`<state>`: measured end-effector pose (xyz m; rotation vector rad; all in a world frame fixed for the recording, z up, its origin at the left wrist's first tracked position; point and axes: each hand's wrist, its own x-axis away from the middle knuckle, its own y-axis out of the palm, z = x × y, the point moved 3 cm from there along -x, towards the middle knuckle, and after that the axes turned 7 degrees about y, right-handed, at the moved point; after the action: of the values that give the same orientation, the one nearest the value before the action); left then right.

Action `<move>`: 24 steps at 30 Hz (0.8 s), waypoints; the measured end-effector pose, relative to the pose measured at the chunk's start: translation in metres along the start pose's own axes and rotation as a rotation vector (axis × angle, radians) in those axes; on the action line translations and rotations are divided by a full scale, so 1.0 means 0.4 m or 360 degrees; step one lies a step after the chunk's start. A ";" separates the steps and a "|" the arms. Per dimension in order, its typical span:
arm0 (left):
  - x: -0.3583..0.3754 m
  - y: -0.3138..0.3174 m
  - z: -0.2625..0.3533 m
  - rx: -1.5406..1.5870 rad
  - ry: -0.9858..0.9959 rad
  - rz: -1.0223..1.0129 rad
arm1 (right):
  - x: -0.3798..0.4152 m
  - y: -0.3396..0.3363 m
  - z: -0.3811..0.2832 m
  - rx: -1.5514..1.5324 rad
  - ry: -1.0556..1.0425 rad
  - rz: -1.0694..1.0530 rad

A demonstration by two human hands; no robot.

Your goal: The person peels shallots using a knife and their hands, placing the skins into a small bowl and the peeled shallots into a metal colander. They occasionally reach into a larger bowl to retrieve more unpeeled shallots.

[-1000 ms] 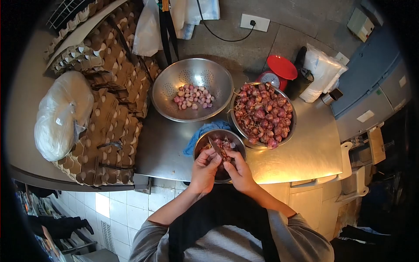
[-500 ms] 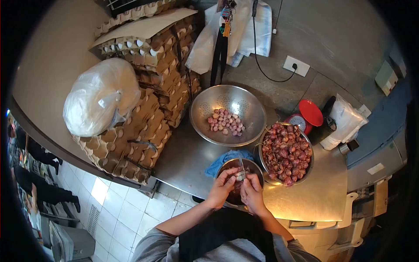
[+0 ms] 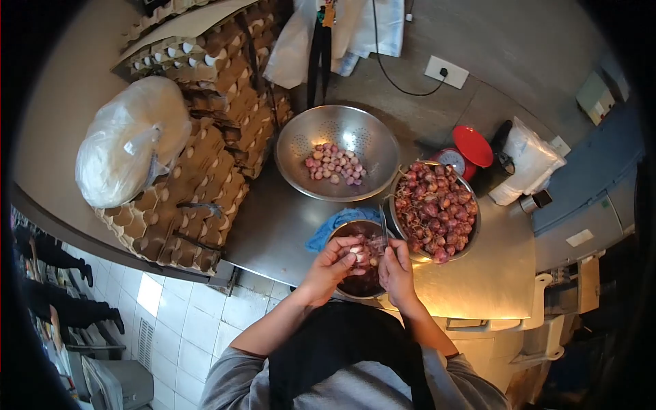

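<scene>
My left hand [image 3: 328, 270] holds a pale peeled shallot [image 3: 356, 253] between thumb and fingers, above a metal bowl [image 3: 362, 294] of shallots and peelings. My right hand [image 3: 399, 273] is wrapped round a small knife [image 3: 384, 227], its blade pointing up and away from me. A blue cloth [image 3: 331, 229] lies behind the bowl's left side. Beyond it, a steel colander [image 3: 294, 172] holds peeled pinkish shallots [image 3: 334, 162]. To the right stands a large bowl [image 3: 478, 229] heaped with unpeeled red shallots [image 3: 437, 209].
Stacked egg trays [image 3: 171, 222] and a tied plastic bag [image 3: 131, 143] stand at the left. A red scale [image 3: 454, 160], a plastic pack [image 3: 527, 160] and a metal cup [image 3: 536, 201] are at the back right. Other people's legs [image 3: 72, 301] show at far left.
My hands have moved apart, and the knife blade is now clear of the shallot in my left hand. The whole view has shifted, with the surroundings appearing further left and higher.
</scene>
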<state>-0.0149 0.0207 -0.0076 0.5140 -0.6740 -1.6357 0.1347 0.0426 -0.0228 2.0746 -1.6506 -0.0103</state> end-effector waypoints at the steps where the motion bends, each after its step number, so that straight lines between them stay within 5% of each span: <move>1: -0.001 0.007 0.005 0.0001 -0.0013 0.0005 | 0.008 -0.001 -0.011 0.0020 -0.0009 -0.0010; 24: -0.030 0.060 -0.006 0.0208 0.0183 0.0003 | 0.101 0.033 -0.031 0.0166 -0.0198 -0.0255</move>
<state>0.0060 0.0300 0.0066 0.6968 -0.6979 -1.5542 0.1373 0.0080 0.0047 2.3236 -1.5811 -0.1110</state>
